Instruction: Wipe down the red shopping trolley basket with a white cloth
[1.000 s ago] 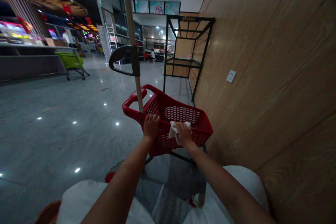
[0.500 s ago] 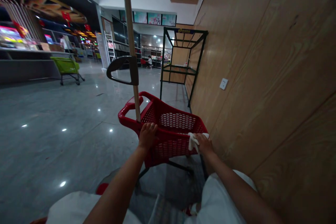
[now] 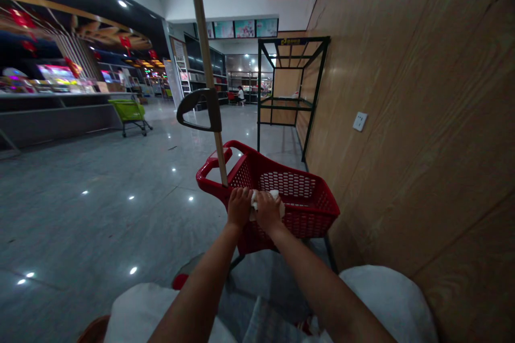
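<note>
A small red shopping cart [image 3: 306,209] with a mesh basket stands in front of me beside a wooden wall. My left hand [image 3: 238,207] grips the near rim of the basket, fingers curled over it. Right beside it, my right hand [image 3: 267,210] presses a white cloth [image 3: 275,197] against the same rim. A tall wooden pole [image 3: 207,67] with a dark loop handle [image 3: 199,110] rises from the cart's left corner, close to my left hand.
The wooden wall [image 3: 422,118] with a white socket [image 3: 359,121] runs along the right. A black metal rack [image 3: 289,86] stands behind the cart. A green cart [image 3: 129,111] sits far left on the glossy grey floor [image 3: 100,198]. A person sits far back.
My right hand slid the white cloth along the basket rim, out to the right corner and back left until it lies next to my left hand. The left hand stayed on the rim.
</note>
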Available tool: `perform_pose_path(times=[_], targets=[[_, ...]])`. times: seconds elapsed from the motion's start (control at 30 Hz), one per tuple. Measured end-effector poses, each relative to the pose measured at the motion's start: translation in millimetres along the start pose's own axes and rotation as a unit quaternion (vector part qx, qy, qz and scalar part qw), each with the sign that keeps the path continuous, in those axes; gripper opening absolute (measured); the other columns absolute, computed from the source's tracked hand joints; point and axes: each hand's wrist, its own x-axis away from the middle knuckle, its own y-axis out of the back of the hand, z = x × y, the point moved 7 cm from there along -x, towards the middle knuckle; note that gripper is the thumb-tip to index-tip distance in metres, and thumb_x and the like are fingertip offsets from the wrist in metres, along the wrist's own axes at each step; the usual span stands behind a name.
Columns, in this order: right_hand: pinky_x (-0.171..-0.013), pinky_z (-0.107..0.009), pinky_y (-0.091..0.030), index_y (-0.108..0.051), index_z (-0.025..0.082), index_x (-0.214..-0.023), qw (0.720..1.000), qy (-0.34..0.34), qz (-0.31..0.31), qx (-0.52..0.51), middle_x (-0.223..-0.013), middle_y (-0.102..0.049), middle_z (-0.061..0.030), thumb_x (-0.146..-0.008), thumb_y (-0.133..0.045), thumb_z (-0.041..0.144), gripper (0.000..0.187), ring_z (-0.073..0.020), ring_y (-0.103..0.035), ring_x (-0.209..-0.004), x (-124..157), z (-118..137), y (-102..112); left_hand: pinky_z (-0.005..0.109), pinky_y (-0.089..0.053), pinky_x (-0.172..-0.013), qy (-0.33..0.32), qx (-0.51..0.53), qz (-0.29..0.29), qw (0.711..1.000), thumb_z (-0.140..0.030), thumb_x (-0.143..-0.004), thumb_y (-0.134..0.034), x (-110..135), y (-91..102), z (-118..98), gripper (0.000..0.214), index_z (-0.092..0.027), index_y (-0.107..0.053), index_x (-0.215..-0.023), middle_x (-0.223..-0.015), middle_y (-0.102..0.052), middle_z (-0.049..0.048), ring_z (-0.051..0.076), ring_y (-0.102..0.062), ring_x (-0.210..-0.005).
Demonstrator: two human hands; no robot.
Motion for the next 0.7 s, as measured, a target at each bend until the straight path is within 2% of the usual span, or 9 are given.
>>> perform_pose_path(times=[0.07,0.13,0.27,0.33,0.43,0.5,0.57,0.63,0.7], targets=[[-0.094,-0.045,-0.027,-0.046,0.021,-0.132,1.0,0.013,0.01,0.005,-0.118,-0.059,-0.011,-0.09,-0.039,0.019,0.043,-0.0252,-0.048,-0.106,3,-9,1,0.039,-0.039,-0.098,-0.011,0.004,0.001,1.0,-0.018,-0.086,-0.046,3,-1.2,0,0.024,-0.019,-0.062,-0.103,-0.105,-0.064,0.0085,0.024,-0.054,-0.099],[-0.092,-0.042,-0.029,-0.047,0.021,-0.132,0.999,0.029,0.026,0.027,-0.119,-0.059,-0.0113,-0.089,-0.04,0.019,0.044,-0.0246,-0.049,-0.106,15,-35,3,0.04,-0.039,-0.098,-0.018,0.017,0.005,1.0,-0.021,-0.085,-0.05,5,-2.9,1,0.022,-0.02,-0.062,-0.104,-0.106,-0.065,0.0082,0.024,-0.055,-0.101],[-0.09,-0.04,-0.03,-0.05,0.022,-0.131,0.994,0.011,0.042,0.102,-0.123,-0.059,-0.0104,-0.085,-0.042,0.016,0.047,-0.0247,-0.049,-0.111,51,-118,14,0.044,-0.039,-0.098,-0.03,0.046,0.01,0.998,-0.032,-0.077,-0.065,5,-4.8,2,0.035,-0.02,-0.059,-0.11,-0.111,-0.063,0.0104,0.027,-0.055,-0.104],[-0.091,-0.041,-0.03,-0.05,0.022,-0.131,0.99,-0.013,0.037,0.139,-0.125,-0.058,-0.0102,-0.082,-0.043,0.014,0.05,-0.0254,-0.048,-0.113,68,-159,22,0.045,-0.039,-0.099,-0.031,0.056,0.015,0.998,-0.032,-0.075,-0.069,4,-4.2,0,0.039,-0.021,-0.058,-0.11,-0.112,-0.063,0.0102,0.027,-0.055,-0.104],[-0.092,-0.043,-0.031,-0.05,0.023,-0.131,0.984,-0.043,0.021,0.172,-0.126,-0.057,-0.0105,-0.082,-0.045,0.016,0.049,-0.0263,-0.047,-0.115,88,-200,29,0.045,-0.039,-0.101,-0.018,0.061,0.019,0.998,-0.027,-0.074,-0.069,3,-1.2,-5,0.038,-0.022,-0.059,-0.11,-0.112,-0.063,0.0095,0.026,-0.056,-0.103],[-0.092,-0.043,-0.031,-0.051,0.023,-0.129,0.982,-0.056,0.002,0.182,-0.126,-0.057,-0.0104,-0.083,-0.045,0.018,0.047,-0.0269,-0.046,-0.115,95,-212,31,0.045,-0.039,-0.101,-0.001,0.06,0.02,0.998,-0.024,-0.073,-0.069,3,1.0,-8,0.037,-0.021,-0.059,-0.109,-0.112,-0.062,0.0098,0.027,-0.055,-0.105],[-0.093,-0.046,-0.03,-0.052,0.024,-0.128,0.98,-0.075,-0.026,0.183,-0.125,-0.057,-0.0104,-0.084,-0.046,0.02,0.045,-0.0278,-0.046,-0.114,98,-212,32,0.045,-0.039,-0.101,0.013,0.06,0.019,0.998,-0.022,-0.073,-0.068,4,2.3,-12,0.037,-0.02,-0.058,-0.109,-0.113,-0.062,0.01,0.027,-0.055,-0.106],[-0.094,-0.047,-0.03,-0.054,0.023,-0.125,0.98,-0.095,-0.05,0.169,-0.122,-0.058,-0.0105,-0.085,-0.045,0.022,0.041,-0.0281,-0.046,-0.112,95,-200,31,0.046,-0.04,-0.101,0.02,0.061,0.015,0.998,-0.022,-0.074,-0.066,5,2.8,-14,0.036,-0.02,-0.058,-0.109,-0.113,-0.062,0.0093,0.027,-0.054,-0.107],[-0.095,-0.047,-0.029,-0.055,0.022,-0.124,0.984,-0.095,-0.054,0.143,-0.12,-0.058,-0.0107,-0.086,-0.045,0.024,0.039,-0.028,-0.045,-0.112,87,-173,27,0.047,-0.04,-0.101,0.02,0.059,0.008,0.998,-0.021,-0.076,-0.064,6,3.2,-16,0.034,-0.021,-0.058,-0.109,-0.113,-0.062,0.0084,0.026,-0.054,-0.106]])
